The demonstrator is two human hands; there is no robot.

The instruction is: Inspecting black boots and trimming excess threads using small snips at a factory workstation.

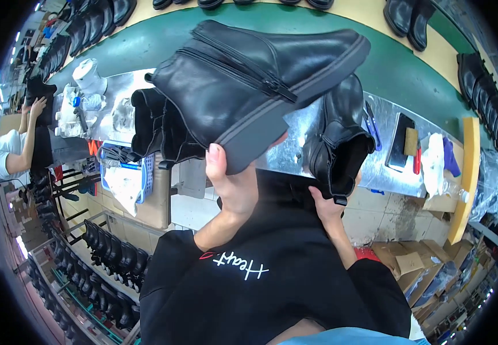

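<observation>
My left hand grips a black leather ankle boot by its heel end and holds it up close to the camera, sole turned to the right, side zip facing me. My right hand holds a second black boot by the rim of its open shaft, low at the edge of the metal-topped bench. Another black boot stands on the bench to the left, partly hidden behind the raised one.
A green conveyor belt carries more black boots beyond the bench. White bottles, a blue basket, brushes, a dark flat slab and rags lie about the bench. A rack of boots stands lower left. Another person works at far left.
</observation>
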